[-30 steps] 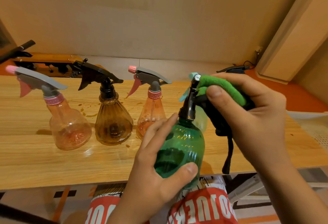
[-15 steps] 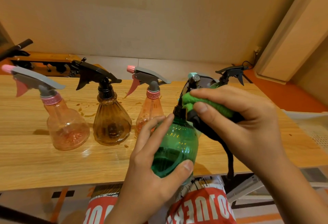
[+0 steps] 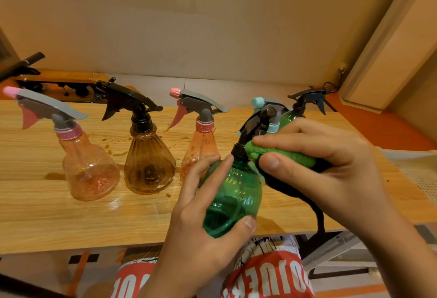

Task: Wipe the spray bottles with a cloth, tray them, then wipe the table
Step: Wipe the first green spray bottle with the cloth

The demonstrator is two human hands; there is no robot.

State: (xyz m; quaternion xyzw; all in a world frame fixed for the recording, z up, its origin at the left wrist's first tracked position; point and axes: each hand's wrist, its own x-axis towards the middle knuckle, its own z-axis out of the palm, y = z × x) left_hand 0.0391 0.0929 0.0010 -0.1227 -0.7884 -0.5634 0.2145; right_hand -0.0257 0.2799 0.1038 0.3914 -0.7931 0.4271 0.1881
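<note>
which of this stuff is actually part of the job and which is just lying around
In the job: green spray bottle in the left hand; cloth in the right hand; left pink bottle, amber bottle, middle pink bottle, teal-nozzled bottle and far green bottle waiting; stained table.

Lying about: black-handled tool, wooden frame behind the table, wall cable.

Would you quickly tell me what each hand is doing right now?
Left hand: grips the green bottle round its body.
Right hand: pinches the cloth against the bottle's neck.
</note>
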